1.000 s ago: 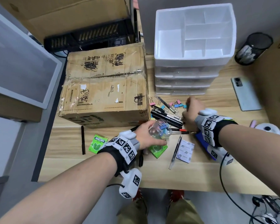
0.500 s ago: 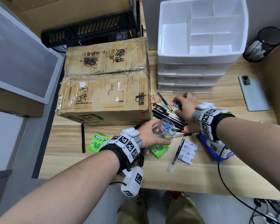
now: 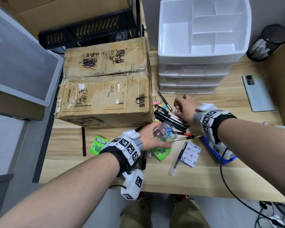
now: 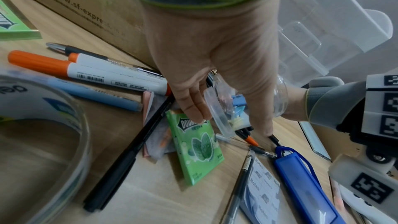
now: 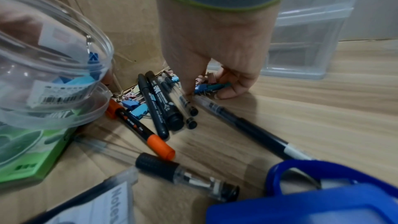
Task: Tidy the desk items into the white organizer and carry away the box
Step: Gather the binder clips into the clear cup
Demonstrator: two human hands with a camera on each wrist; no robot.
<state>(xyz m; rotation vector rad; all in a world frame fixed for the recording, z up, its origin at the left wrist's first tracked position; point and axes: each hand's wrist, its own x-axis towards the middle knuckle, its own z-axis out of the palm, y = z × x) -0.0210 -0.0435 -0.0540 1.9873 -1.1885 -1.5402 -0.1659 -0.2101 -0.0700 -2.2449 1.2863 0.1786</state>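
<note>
At desk centre my left hand (image 3: pixel 150 139) grips the clear jar (image 3: pixel 165 133), part-filled; right hand (image 3: pixel 185 107), one o'clock, pinches binder clips (image 5: pixel 212 87). White organizer (image 3: pixel 202 60) empty, box (image 3: pixel 104 89) unmoved.

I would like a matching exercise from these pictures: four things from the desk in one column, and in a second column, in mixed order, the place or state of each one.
Things:
1. clear plastic jar
2. grey smartphone
3. black mesh pen cup
4. brown cardboard box

Places or states:
A. lies flat on the desk, right of the white drawer organizer
B. held tilted in the left hand
C. lies on its side, far right
D. stands left of the organizer

Pairs: 1-B, 2-A, 3-C, 4-D
</note>
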